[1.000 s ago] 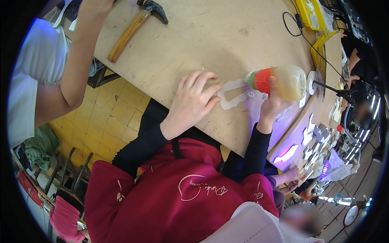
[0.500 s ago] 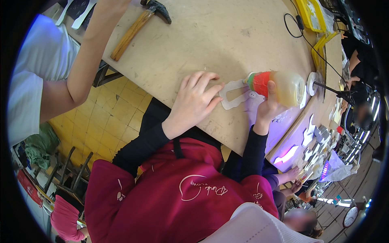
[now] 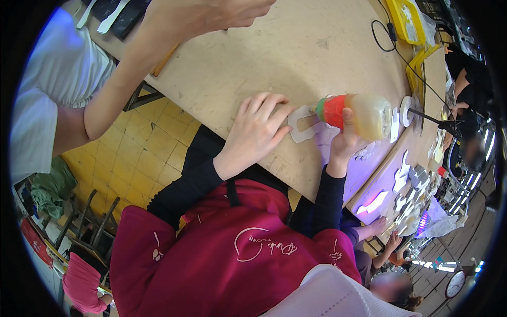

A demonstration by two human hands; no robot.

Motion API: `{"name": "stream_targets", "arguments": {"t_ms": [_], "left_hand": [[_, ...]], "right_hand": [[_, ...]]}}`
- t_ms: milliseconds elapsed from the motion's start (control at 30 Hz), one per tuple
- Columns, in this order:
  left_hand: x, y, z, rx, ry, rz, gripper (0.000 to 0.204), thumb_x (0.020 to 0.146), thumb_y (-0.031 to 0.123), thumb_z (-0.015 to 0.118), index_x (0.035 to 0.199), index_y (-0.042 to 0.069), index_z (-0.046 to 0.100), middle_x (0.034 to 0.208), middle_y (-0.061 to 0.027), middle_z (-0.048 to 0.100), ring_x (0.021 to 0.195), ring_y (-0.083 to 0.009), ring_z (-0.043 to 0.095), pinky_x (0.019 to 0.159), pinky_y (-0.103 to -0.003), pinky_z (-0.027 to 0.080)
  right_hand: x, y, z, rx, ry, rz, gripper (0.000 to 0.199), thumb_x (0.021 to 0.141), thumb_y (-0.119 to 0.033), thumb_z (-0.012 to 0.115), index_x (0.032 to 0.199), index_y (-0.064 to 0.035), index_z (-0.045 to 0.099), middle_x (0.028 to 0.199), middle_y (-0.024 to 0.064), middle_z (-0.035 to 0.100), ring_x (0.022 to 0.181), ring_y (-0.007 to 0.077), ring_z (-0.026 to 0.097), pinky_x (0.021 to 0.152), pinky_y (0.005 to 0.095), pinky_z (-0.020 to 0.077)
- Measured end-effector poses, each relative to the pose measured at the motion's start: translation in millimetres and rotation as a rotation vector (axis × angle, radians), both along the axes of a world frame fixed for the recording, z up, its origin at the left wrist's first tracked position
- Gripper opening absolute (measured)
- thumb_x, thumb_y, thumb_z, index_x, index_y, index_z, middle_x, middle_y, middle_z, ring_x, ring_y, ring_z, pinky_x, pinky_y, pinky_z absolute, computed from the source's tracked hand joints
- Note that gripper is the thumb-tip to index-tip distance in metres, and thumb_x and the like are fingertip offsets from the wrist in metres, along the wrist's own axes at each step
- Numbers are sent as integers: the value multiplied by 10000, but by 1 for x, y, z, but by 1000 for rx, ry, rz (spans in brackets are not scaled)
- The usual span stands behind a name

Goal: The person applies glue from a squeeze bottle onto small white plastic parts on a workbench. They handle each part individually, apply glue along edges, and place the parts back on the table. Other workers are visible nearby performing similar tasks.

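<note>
My right hand (image 3: 346, 140) is closed round a squeeze bottle (image 3: 374, 116) of cloudy yellowish liquid with a red band and a green collar. The bottle lies tilted nearly sideways, its nozzle pointing left over a flat white cut-out piece (image 3: 303, 137) with an opening in its middle. The nozzle seems to touch the piece's upper edge, though I cannot tell for sure. Resting on the table, my left hand (image 3: 253, 132) has its fingers spread, with index finger and thumb tips at the left edge of the piece. The bottle and my right hand cover the piece's right part.
A co-worker's arm (image 3: 158, 39) reaches over the tan table (image 3: 338, 47) from the left, hiding most of a hammer's wooden handle (image 3: 165, 61). Yellow trays (image 3: 406, 21) and a black cable (image 3: 381, 47) lie far right. White pieces (image 3: 404, 174) lie under purple light.
My right hand and the bottle have shifted slightly left along the white piece. The co-worker's arm has swung right across the hammer. My left hand has barely moved.
</note>
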State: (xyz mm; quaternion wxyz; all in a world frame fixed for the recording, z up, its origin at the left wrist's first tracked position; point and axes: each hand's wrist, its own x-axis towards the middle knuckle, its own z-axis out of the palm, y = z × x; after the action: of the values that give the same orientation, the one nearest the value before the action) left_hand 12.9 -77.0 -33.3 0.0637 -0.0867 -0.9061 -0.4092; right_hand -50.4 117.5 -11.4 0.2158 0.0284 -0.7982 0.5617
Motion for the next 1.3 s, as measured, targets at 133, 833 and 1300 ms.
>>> {"name": "stream_targets", "arguments": {"t_ms": [133, 833, 1300], "left_hand": [[1, -1, -2, -11, 63, -17, 213, 801, 206, 753, 989, 115, 710, 1044, -37, 570, 1077, -260, 544, 935, -416, 416], [14, 2, -8, 168, 308, 47, 119, 837, 137, 743, 940, 82, 723, 848, -30, 595, 844, -212, 594, 819, -354, 449], [18, -3, -14, 140, 462, 58, 210, 729, 65, 773, 936, 77, 739, 787, -37, 605, 763, -227, 598, 727, -364, 448]], "right_hand": [[4, -5, 1, -40, -30, 30, 434, 804, -200, 856, 1113, 13, 638, 1031, 111, 719, 938, 210, 680, 889, 354, 527], [16, 56, 15, -891, -5, 272, 887, 761, -781, 655, 1181, -10, 532, 1105, 101, 535, 910, 190, 536, 756, 310, 471], [46, 44, 18, -359, -145, 161, 871, 809, -483, 794, 1426, 3, 418, 1318, 185, 566, 1131, 296, 634, 985, 422, 514]]}}
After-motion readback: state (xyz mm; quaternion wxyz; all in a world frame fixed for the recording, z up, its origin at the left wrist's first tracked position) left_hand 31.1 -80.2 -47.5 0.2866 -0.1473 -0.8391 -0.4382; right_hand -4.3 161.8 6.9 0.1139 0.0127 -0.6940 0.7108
